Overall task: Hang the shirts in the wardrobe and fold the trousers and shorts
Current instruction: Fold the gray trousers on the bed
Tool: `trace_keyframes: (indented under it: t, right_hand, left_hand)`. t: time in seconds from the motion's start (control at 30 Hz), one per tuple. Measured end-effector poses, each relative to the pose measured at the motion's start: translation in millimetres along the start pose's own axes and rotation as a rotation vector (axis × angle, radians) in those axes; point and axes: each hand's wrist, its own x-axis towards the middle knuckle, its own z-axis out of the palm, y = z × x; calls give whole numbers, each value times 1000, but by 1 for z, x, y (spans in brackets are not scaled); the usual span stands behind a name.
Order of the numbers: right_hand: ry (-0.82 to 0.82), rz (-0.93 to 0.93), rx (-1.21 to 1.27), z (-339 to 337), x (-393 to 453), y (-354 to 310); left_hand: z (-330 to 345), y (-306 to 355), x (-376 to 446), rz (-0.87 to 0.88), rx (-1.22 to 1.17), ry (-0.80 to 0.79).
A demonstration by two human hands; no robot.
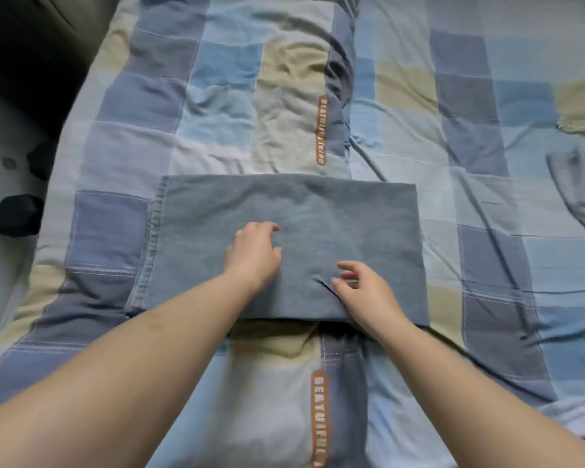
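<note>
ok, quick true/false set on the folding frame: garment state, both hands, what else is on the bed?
1. The grey trousers lie folded into a rectangle on the checked bedcover. True.
2. The left hand is lifted clear of the trousers. False: it rests on them.
3. The right hand is at the near edge of the trousers. True.
4. The trousers hang on a hanger. False: they lie flat on the bed.
5. Another pale garment lies at the right edge. True.
</note>
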Motion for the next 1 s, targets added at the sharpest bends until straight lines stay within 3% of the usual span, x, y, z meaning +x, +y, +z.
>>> trace_keyframes:
  t: [0.1,0.2,0.4,0.63,0.77,0.87,1.0]
  right_hand:
    - [183,132,101,-37,-6,59]
    - [282,310,126,-68,-10,116]
    - [-38,395,523,-64,16,179]
    - [-109,393,1064,-55,37,186]
    - [-11,413,1040,-61,17,212]
    - [-38,451,1005,-62,-4,240]
    - [-72,364,897,-66,-3,250]
  left_hand:
    - [26,36,-8,115,18,-47]
    - [58,80,-11,238,185,-85]
    - [124,149,8,375,393,-146]
    - [163,160,10,368,526,-128]
    - [174,166,12,324,597,-249]
    - [173,182,30,310,584,-284]
    - [178,212,47,630,706,-212]
